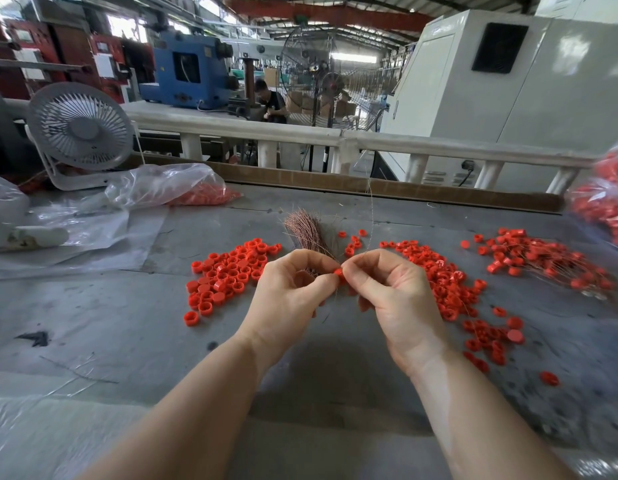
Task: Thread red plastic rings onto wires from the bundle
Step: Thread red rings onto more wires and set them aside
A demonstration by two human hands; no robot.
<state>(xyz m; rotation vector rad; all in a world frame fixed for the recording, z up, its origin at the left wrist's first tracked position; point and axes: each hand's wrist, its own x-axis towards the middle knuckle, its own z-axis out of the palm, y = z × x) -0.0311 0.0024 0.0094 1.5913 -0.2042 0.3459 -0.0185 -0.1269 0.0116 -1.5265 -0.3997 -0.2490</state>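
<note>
Where the two hands meet over the grey table (92,306), I see a single red ring (338,273) pinched between their fingertips. My left hand (293,289) curls its thumb and forefinger onto the ring's left side, and the wire bundle (305,230) runs down into that same hand, its coppery strands fanning out above the knuckles. My right hand (394,289) closes on the ring from the right and also pinches one thin wire (372,216), which arcs up and away toward the far edge of the table. Whether the wire's tip is already inside the ring I cannot tell.

Just left of the hands lies a heap of loose rings (227,275). A second heap (446,282) spreads to the right, and further right a pile of rings with wires (543,261) through them. A clear bag of rings (182,185) and a small white fan (80,129) sit at the far left.
</note>
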